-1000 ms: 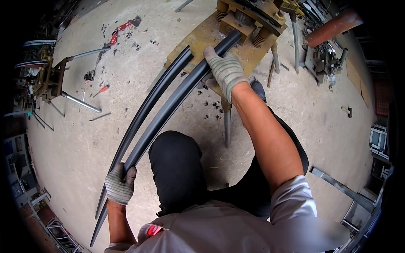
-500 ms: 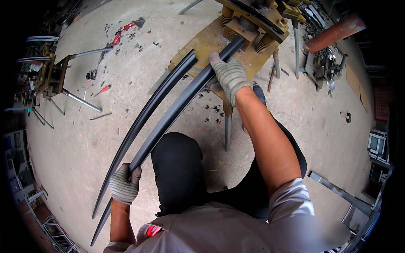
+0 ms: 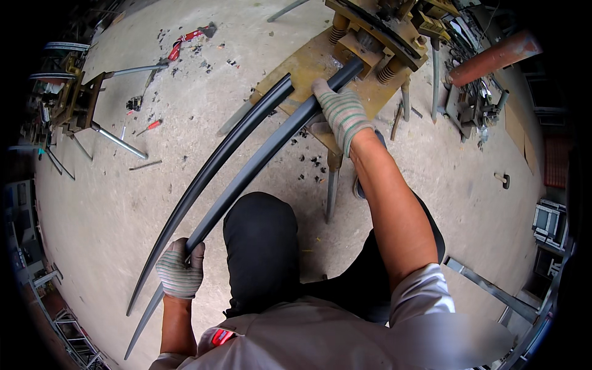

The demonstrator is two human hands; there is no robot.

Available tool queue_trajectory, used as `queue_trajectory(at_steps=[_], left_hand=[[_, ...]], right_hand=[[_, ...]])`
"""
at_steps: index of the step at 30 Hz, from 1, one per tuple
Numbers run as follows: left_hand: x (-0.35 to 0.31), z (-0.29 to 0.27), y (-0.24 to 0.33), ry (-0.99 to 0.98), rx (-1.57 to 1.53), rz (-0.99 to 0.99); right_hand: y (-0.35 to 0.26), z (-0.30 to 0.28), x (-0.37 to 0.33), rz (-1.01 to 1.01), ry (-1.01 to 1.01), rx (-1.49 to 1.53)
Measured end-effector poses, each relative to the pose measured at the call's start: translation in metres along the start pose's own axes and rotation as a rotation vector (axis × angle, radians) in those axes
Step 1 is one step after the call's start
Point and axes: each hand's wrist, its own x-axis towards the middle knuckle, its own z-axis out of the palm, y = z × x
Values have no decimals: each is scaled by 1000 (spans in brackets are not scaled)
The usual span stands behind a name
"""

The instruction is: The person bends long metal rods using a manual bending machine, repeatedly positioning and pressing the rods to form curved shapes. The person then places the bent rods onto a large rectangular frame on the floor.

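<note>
A long dark grey profile bar (image 3: pixel 246 174) runs slantwise in front of me. My left hand (image 3: pixel 180 271), in a striped knit glove, is closed round its near part. My right hand (image 3: pixel 343 115), gloved alike, grips it close to its far end, which points at the spring-mounted block of a yellowish press (image 3: pixel 368 42). Whether that end touches the block I cannot tell. A second dark bar (image 3: pixel 213 165) lies alongside on the left, its far end over the press's yellow base plate (image 3: pixel 280 68). It passes close by my left fingers; contact there is unclear.
A metal stand (image 3: pixel 80 102) with legs is at the left. A red-handled tool (image 3: pixel 188 42), a screwdriver (image 3: pixel 151 126) and dark scraps lie on the floor. At the right are a rusty red cylinder (image 3: pixel 493 61), a hammer (image 3: pixel 504 180) and a steel bar (image 3: pixel 490 290).
The view has shifted slightly, so the press and bars sit a little differently. Both hands keep their hold on the same bar, with hardly any movement along it.
</note>
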Motion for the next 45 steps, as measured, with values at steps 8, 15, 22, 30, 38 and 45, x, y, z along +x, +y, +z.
queue_trajectory(at_steps=[8,15,22,30,38,45], left_hand=[[5,-8,0,-169,-110,-148],[6,0,-5,-120,-148,-123],[8,-5,-10,-218,-206,-167],[15,-9,-7,-231,-166,-143],[24,-7,-19,-271,-208,-111],[22,-3,-24,-284,-274,-150]], right_hand=[[-7,2,-11,20,7,49],[-14,3,-14,21,-12,53],[-21,4,-20,33,-25,82],[-5,0,-7,22,-1,68],[-11,-13,-2,11,16,75],[-21,-8,-2,44,51,-19]])
